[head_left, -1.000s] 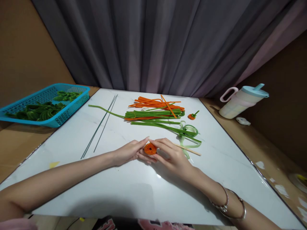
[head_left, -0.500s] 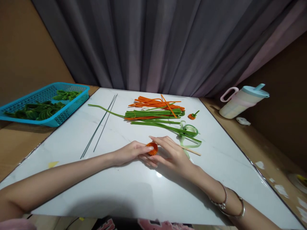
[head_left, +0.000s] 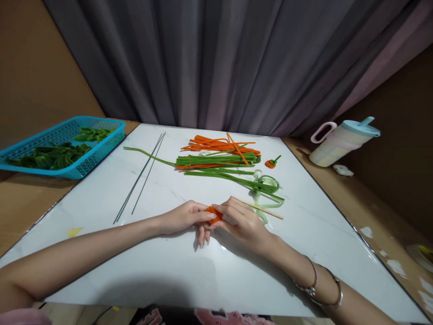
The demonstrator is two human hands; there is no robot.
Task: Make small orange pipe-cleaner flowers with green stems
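A small orange pipe-cleaner coil (head_left: 213, 212) is pinched between the fingertips of both hands at the middle of the white tabletop (head_left: 169, 271). My left hand (head_left: 184, 217) grips it from the left, fingers curled under it. From the right, my right hand (head_left: 241, 221) closes over the coil and hides most of it. A thin wooden stick (head_left: 262, 209) lies just beyond my right hand.
Bundles of green (head_left: 216, 161) and orange pipe cleaners (head_left: 219, 145) lie further back, with a green ribbon loop (head_left: 267, 185) and a small finished orange flower (head_left: 271, 163). Thin dark wires (head_left: 142, 176) lie left. A blue basket (head_left: 84, 168) of green leaves stands far left, a lidded cup (head_left: 341, 141) far right.
The orange coil was lying face up between the fingers; both hands have since closed around it and tilted it, so it is mostly covered. The arms stayed in place.
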